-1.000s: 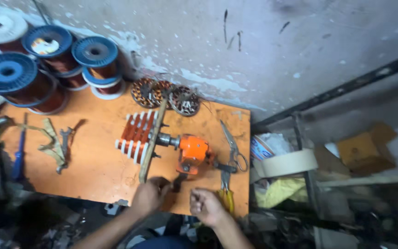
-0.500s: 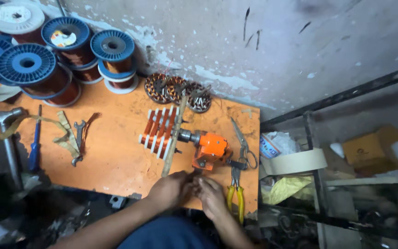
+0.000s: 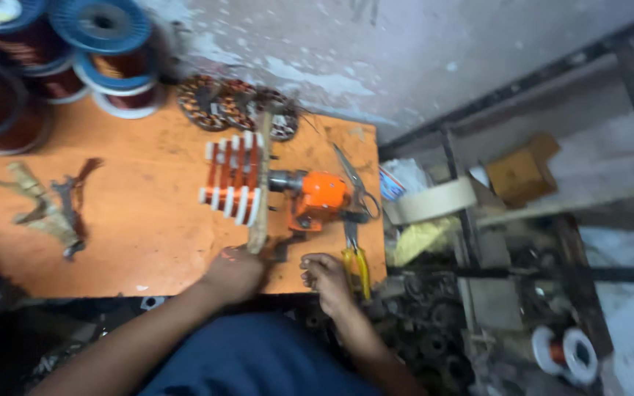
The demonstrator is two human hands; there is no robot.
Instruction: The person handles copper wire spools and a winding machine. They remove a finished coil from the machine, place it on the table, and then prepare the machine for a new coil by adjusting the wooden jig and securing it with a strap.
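Both hands work at the lower edge of an orange desk, in the lower middle of the frame. The left hand lies curled at the near end of a wooden stick that runs up across a coil-winding former with orange and white ribs; whether it grips the stick or only rests against it I cannot tell through the blur. The right hand is loosely cupped just right of it, fingers bent narrow, seemingly pinching something small that is too fine to make out. Neither hand touches the orange hand-crank winder fixed to the former, just above them.

Fine work at a desk edge goes best, I judge, with the wrists braced on the board and the piece kept over the surface, since anything dropped here would fall among the scrap below.

Yellow-handled pliers lie touching the desk edge just beside the right hand, and scissors sit above them; both crowd that hand's right side. Wound stators line the wall at upper centre, blue-capped copper wire spools fill the upper left, and rag strips with a small tool lie well apart at left. A roll of tape sits off the desk to the right.
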